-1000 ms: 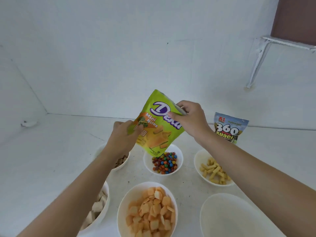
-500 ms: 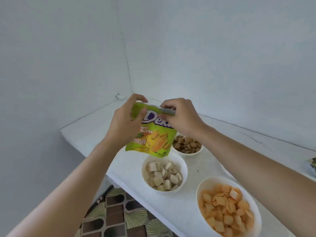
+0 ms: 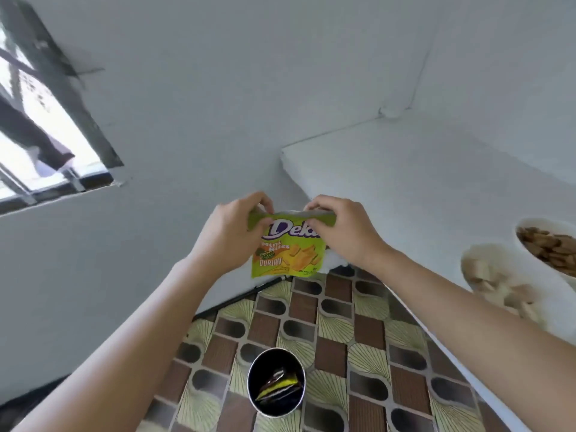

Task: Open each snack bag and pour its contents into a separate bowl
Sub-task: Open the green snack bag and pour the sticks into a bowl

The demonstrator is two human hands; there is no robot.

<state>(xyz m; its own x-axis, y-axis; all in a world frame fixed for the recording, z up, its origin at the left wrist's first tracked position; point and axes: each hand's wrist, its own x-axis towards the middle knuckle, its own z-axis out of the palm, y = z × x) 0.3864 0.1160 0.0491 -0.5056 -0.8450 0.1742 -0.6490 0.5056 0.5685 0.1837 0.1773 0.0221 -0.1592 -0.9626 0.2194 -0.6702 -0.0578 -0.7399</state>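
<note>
At the top edge of the green snack bag (image 3: 288, 244), the fingers (image 3: 265, 203) of the left hand (image 3: 232, 235) and those of the right hand (image 3: 343, 232) curl in and pinch the two upper corners. The bag hangs upright between them, in the air just off the corner of the white counter (image 3: 420, 169). No tear shows along its seam, so opening seems only begun and the pour is yet to come. Right of the bag two bowls are filled: a pale-cube bowl (image 3: 551, 291) and, beyond it, a brown-snack bowl (image 3: 530, 257). Below the bag stands one round bin (image 3: 251, 369) holding what look like spent wrappers. Count: one bag, two bowls, one bin.
</note>
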